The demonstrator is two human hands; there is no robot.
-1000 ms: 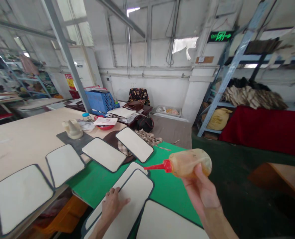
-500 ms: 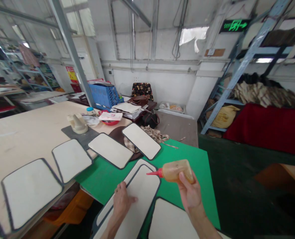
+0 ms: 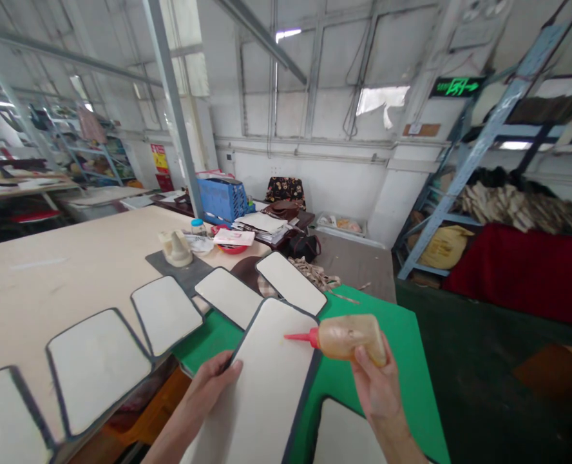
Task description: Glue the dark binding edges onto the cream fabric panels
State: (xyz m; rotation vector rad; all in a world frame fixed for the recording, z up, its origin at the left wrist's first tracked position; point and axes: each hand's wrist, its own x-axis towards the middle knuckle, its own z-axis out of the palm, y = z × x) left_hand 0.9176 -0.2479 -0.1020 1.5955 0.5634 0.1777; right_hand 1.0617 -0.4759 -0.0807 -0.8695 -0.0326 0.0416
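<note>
At edge of panel (image 3: 266, 377), left hand (image 3: 212, 381)

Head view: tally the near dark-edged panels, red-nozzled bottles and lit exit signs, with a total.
Panels: 7 showing; any hidden beneath are uncounted
Bottle: 1
Exit sign: 1
Total: 9

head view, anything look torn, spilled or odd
Left of the green-lit exit sign, the white window patch looks torn, its lower edge ragged. No spill is obvious near the red-nozzled amber plastic bottle.
</note>
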